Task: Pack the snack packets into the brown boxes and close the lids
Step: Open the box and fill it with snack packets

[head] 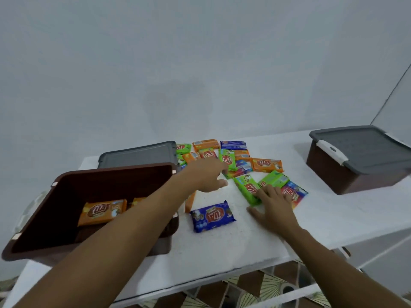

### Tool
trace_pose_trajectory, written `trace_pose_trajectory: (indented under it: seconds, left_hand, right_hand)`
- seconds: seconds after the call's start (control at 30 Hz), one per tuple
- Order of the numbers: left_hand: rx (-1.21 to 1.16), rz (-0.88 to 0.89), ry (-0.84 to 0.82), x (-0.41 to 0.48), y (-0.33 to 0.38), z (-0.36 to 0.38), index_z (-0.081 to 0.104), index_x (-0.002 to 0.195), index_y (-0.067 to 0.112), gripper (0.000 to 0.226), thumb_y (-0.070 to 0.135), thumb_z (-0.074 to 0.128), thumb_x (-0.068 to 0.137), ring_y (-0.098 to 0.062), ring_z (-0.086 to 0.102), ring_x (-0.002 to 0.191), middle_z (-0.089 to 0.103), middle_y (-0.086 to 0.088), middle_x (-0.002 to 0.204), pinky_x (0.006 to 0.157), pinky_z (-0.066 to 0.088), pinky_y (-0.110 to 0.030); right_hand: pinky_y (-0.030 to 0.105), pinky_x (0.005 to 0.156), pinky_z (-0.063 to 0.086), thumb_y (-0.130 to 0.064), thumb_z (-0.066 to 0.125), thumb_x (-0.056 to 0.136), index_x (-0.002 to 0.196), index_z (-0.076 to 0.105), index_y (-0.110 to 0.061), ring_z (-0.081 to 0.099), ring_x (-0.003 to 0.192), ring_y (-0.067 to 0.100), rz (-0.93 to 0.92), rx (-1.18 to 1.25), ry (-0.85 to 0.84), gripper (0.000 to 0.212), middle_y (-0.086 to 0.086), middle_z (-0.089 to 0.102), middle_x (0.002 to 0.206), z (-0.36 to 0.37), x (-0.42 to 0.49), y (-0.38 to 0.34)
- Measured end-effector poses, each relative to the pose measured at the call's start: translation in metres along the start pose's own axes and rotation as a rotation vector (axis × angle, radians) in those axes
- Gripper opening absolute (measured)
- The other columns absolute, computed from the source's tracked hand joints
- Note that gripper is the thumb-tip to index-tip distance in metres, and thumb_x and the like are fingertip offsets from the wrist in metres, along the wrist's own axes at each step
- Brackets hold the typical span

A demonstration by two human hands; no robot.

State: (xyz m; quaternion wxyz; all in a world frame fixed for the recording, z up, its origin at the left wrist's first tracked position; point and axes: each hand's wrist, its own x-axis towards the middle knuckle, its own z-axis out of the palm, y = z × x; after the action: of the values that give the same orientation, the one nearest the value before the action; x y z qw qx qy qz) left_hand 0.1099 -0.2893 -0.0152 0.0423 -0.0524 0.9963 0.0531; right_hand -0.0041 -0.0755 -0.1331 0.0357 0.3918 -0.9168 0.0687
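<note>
Overlapping orange packet (189, 203), blurred left hand (205, 178)

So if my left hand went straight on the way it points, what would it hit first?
Probably the upright green packet in the pile, just beyond your left hand; it is blurred there, so depth is unclear.

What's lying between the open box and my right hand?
Head view: a blue packet lies flat there, with an orange packet on edge by the box.
</note>
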Motion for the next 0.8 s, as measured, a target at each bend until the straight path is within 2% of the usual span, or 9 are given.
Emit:
trace_pose_trajectory:
  seconds: [0.17, 0.23, 0.33, 0.43, 0.5, 0.57, 0.67, 0.7, 0.8]
  left_hand:
    - [-0.005, -0.114, -0.094, 0.048, 0.023, 0.03, 0.05, 0.131, 0.02, 0.044, 0.046, 0.051, 0.096, -0.024, 0.051, 0.116, 0.05, -0.005, 0.131, 0.093, 0.048, -0.044]
    - [-0.016, -0.201, -0.062, 0.067, 0.026, 0.045, 0.043, 0.139, 0.023, 0.05, 0.047, 0.05, 0.095, -0.03, 0.047, 0.124, 0.041, -0.008, 0.142, 0.097, 0.047, -0.047]
    - [-0.117, -0.345, 0.055, 0.091, 0.026, 0.07, 0.029, 0.148, 0.028, 0.061, 0.048, 0.05, 0.095, -0.04, 0.026, 0.141, 0.017, -0.013, 0.158, 0.108, 0.036, -0.055]
    - [-0.23, -0.432, 0.145, 0.109, 0.022, 0.09, 0.029, 0.148, 0.034, 0.058, 0.05, 0.047, 0.095, -0.043, 0.018, 0.143, 0.008, -0.014, 0.16, 0.112, 0.028, -0.056]
    - [-0.266, -0.472, 0.135, 0.118, 0.017, 0.096, 0.03, 0.147, 0.038, 0.056, 0.053, 0.045, 0.095, -0.044, 0.015, 0.143, 0.003, -0.013, 0.161, 0.113, 0.024, -0.057]
    - [-0.257, -0.505, 0.151, 0.125, 0.016, 0.095, 0.035, 0.145, 0.037, 0.055, 0.055, 0.046, 0.095, -0.042, 0.024, 0.141, 0.012, -0.014, 0.16, 0.11, 0.031, -0.055]
    - [-0.171, -0.525, 0.285, 0.132, 0.019, 0.089, 0.048, 0.131, 0.026, 0.045, 0.045, 0.057, 0.091, -0.033, 0.054, 0.116, 0.045, -0.014, 0.138, 0.09, 0.051, -0.044]
    - [-0.184, -0.553, 0.306, 0.133, 0.019, 0.087, 0.046, 0.131, 0.022, 0.049, 0.042, 0.062, 0.089, -0.032, 0.056, 0.111, 0.048, -0.013, 0.134, 0.086, 0.052, -0.042]
    - [-0.357, -0.718, 0.229, 0.135, 0.016, 0.083, 0.023, 0.145, 0.012, 0.094, 0.048, 0.073, 0.074, -0.037, 0.047, 0.124, 0.045, -0.017, 0.138, 0.097, 0.046, -0.046]
  right_hand:
    - [0.046, 0.106, 0.027, -0.071, 0.043, 0.084, 0.134, 0.046, -0.028, 0.036, 0.132, 0.02, -0.077, 0.065, 0.094, 0.067, -0.001, 0.044, 0.144, 0.016, 0.011, 0.012]
    - [0.044, 0.106, 0.027, -0.071, 0.041, 0.084, 0.134, 0.046, -0.028, 0.036, 0.132, 0.02, -0.086, 0.063, 0.115, 0.066, -0.002, 0.045, 0.143, 0.018, 0.011, 0.013]
    - [0.044, 0.105, 0.028, -0.07, 0.04, 0.083, 0.131, 0.049, -0.026, 0.039, 0.129, 0.021, -0.068, 0.104, 0.139, 0.066, -0.001, 0.048, 0.14, 0.018, 0.013, 0.015]
    - [0.046, 0.107, 0.028, -0.069, 0.036, 0.083, 0.138, 0.045, -0.029, 0.037, 0.134, 0.023, -0.068, 0.133, 0.135, 0.069, 0.0, 0.047, 0.143, 0.019, 0.014, 0.017]
    - [0.047, 0.108, 0.026, -0.069, 0.035, 0.084, 0.141, 0.042, -0.032, 0.034, 0.138, 0.023, -0.081, 0.128, 0.127, 0.067, 0.0, 0.045, 0.146, 0.021, 0.014, 0.015]
    - [0.048, 0.106, 0.027, -0.069, 0.036, 0.085, 0.139, 0.044, -0.032, 0.035, 0.138, 0.023, -0.089, 0.115, 0.128, 0.066, 0.0, 0.046, 0.146, 0.023, 0.016, 0.016]
    - [0.048, 0.103, 0.03, -0.072, 0.036, 0.084, 0.133, 0.05, -0.03, 0.038, 0.135, 0.024, -0.091, 0.098, 0.136, 0.067, 0.0, 0.049, 0.143, 0.025, 0.017, 0.019]
    - [0.047, 0.103, 0.031, -0.073, 0.036, 0.083, 0.13, 0.051, -0.029, 0.039, 0.132, 0.024, -0.092, 0.1, 0.148, 0.066, 0.0, 0.05, 0.141, 0.025, 0.017, 0.02]
    - [0.046, 0.099, 0.033, -0.071, 0.041, 0.078, 0.12, 0.053, -0.027, 0.043, 0.122, 0.024, -0.094, 0.117, 0.184, 0.062, 0.001, 0.053, 0.128, 0.024, 0.017, 0.02]
